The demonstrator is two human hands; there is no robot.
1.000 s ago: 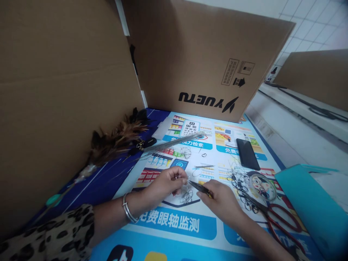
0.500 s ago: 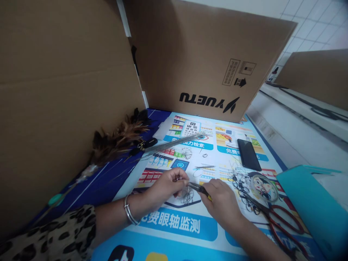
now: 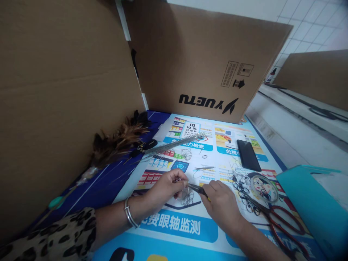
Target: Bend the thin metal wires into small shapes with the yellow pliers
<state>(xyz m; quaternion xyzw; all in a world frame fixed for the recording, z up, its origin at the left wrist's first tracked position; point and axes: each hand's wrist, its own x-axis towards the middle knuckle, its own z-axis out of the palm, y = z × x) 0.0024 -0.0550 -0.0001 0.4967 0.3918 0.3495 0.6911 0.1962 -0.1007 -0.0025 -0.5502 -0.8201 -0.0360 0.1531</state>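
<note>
In the head view my left hand point(image 3: 172, 185) is closed, thumb and fingers pinching a thin curved wire point(image 3: 187, 191). My right hand point(image 3: 223, 201) wraps round a pair of pliers point(image 3: 198, 188) with dark jaws and a bit of yellow on the grip. The jaw tips meet the wire right at my left fingertips; whether they clamp it is too small to tell. Beneath the hands lies a loose tangle of fine wire point(image 3: 187, 199). Just beyond them rest several thin needle-like pieces point(image 3: 205, 168) and a small dark ring point(image 3: 204, 156).
A long bundle of thin wires point(image 3: 176, 142) lies behind, beside brown feathers point(image 3: 119, 136). To the right are a black phone point(image 3: 248, 155), black wire loops point(image 3: 239, 186), a round clear container point(image 3: 263, 187), red-handled scissors point(image 3: 285, 217) and a teal box point(image 3: 304, 203). Cardboard panels point(image 3: 195, 58) stand behind and left.
The view has shifted very slightly. Both hands keep nearly the same pose, with the plier tips still at my left fingertips.
</note>
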